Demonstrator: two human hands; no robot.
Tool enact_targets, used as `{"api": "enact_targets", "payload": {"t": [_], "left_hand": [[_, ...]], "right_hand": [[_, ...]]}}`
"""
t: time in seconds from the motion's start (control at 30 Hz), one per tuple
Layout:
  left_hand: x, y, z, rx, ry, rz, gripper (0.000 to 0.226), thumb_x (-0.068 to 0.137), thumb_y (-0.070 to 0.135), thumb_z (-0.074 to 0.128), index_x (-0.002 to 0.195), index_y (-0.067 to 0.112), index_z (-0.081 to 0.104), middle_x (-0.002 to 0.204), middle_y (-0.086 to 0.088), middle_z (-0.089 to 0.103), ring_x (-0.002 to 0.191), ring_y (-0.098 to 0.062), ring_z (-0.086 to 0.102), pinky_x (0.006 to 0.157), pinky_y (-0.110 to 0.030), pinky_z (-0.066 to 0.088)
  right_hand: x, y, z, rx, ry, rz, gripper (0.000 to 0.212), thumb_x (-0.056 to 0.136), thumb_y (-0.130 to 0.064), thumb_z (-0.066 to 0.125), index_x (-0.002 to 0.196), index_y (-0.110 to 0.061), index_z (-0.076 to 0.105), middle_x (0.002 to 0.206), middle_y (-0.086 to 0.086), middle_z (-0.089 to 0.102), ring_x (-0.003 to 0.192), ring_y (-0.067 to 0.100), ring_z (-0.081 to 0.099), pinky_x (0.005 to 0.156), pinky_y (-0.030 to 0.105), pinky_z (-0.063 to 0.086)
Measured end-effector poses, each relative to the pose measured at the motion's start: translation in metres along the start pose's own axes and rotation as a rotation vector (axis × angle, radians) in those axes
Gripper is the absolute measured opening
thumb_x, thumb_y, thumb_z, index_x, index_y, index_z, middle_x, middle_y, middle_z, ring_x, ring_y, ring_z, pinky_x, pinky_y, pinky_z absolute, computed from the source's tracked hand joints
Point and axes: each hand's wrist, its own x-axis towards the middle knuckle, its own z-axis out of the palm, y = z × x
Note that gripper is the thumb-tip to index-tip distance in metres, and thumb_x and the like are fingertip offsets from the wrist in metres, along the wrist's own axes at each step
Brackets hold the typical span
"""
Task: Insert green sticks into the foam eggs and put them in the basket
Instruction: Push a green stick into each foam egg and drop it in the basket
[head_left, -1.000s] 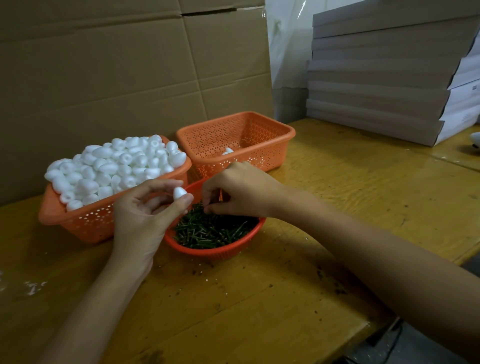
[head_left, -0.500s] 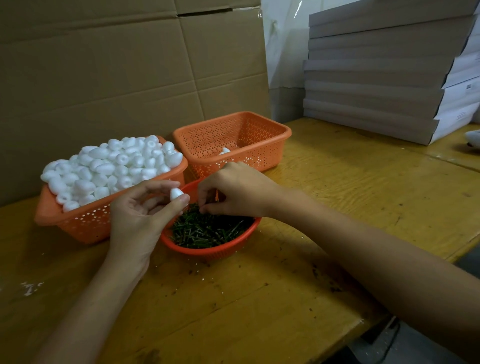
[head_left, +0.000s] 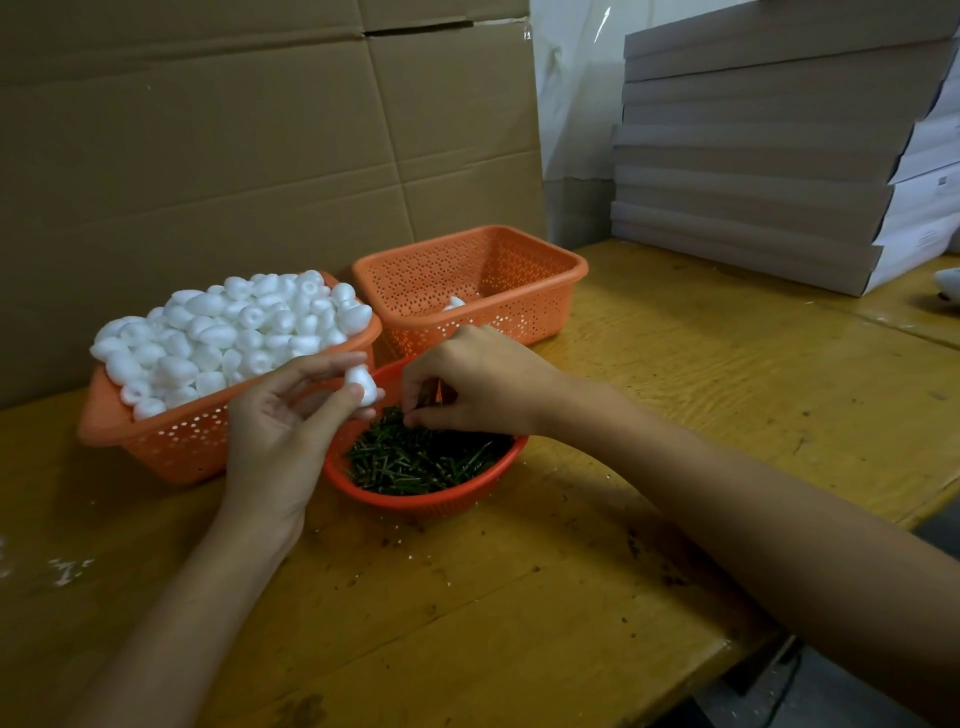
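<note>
Pinching the foam egg (head_left: 363, 387) beside the bowl (head_left: 415, 501), the left hand (head_left: 275, 431) waits unchanged while the right hand (head_left: 478, 382), fingers curled, still digs in the green sticks (head_left: 421, 462), catch unclear; insertion pending

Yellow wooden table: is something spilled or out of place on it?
Yes: white foam crumbs lie near the left edge of the yellow wooden table, and dark specks are scattered in front of the round orange bowl of green sticks. Nothing else stands out.
</note>
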Motion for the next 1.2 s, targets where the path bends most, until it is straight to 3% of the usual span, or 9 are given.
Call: {"api": "enact_targets", "payload": {"t": [0.17, 0.27, 0.47, 0.6, 0.9, 1.2], "left_hand": [[-0.0001, 0.0005, -0.0001, 0.006, -0.003, -0.007, 0.023, 0.089, 0.004, 0.082, 0.099, 0.025, 0.083, 0.102, -0.005, 0.081, 0.095, -0.029, 0.080, 0.077, -0.025, 0.063], [-0.0024, 0.0034, 0.0013, 0.001, 0.002, -0.014, 0.025, 0.078, 0.013, 0.087, 0.098, 0.026, 0.082, 0.104, -0.003, 0.081, 0.095, -0.025, 0.080, 0.078, -0.024, 0.063], [-0.0035, 0.0037, 0.0030, 0.006, 0.009, -0.009, 0.029, 0.075, 0.007, 0.088, 0.097, 0.025, 0.080, 0.103, -0.001, 0.081, 0.097, -0.022, 0.080, 0.079, -0.024, 0.063], [-0.0021, 0.0049, 0.0031, -0.026, 0.010, -0.016, 0.030, 0.072, 0.015, 0.088, 0.101, 0.022, 0.080, 0.107, -0.006, 0.080, 0.099, -0.029, 0.080, 0.080, -0.024, 0.063], [0.0003, 0.0001, 0.0004, -0.028, -0.001, -0.018, 0.031, 0.088, -0.006, 0.078, 0.107, 0.019, 0.077, 0.112, -0.010, 0.079, 0.099, -0.032, 0.080, 0.082, -0.027, 0.064], [-0.0007, 0.0046, 0.0018, -0.029, -0.003, -0.031, 0.026, 0.087, 0.001, 0.081, 0.107, 0.017, 0.077, 0.113, -0.010, 0.079, 0.098, -0.031, 0.080, 0.080, -0.025, 0.063]], "right_hand": [[0.0000, -0.0010, -0.0006, -0.001, -0.008, 0.006, 0.009, 0.091, -0.031, 0.078, 0.098, -0.026, 0.079, 0.094, -0.011, 0.076, 0.089, 0.012, 0.070, 0.078, 0.040, 0.054], [0.0002, -0.0006, -0.0007, -0.007, -0.017, 0.005, 0.009, 0.091, -0.031, 0.077, 0.099, -0.026, 0.079, 0.096, -0.011, 0.076, 0.090, 0.011, 0.069, 0.080, 0.040, 0.054], [-0.0003, -0.0005, -0.0006, -0.001, -0.018, 0.016, 0.010, 0.091, -0.032, 0.077, 0.099, -0.026, 0.079, 0.095, -0.011, 0.076, 0.091, 0.011, 0.070, 0.080, 0.038, 0.053], [0.0007, -0.0008, -0.0003, -0.004, -0.022, 0.010, 0.010, 0.091, -0.033, 0.077, 0.099, -0.026, 0.079, 0.096, -0.012, 0.077, 0.091, 0.010, 0.070, 0.080, 0.039, 0.054], [0.0008, 0.0000, 0.0001, 0.001, -0.021, 0.002, 0.009, 0.091, -0.031, 0.078, 0.098, -0.026, 0.079, 0.096, -0.012, 0.076, 0.090, 0.010, 0.069, 0.079, 0.040, 0.054], [0.0003, -0.0009, -0.0012, -0.003, -0.025, 0.007, 0.010, 0.091, -0.032, 0.077, 0.098, -0.025, 0.079, 0.095, -0.011, 0.076, 0.090, 0.011, 0.069, 0.080, 0.041, 0.054]]}}
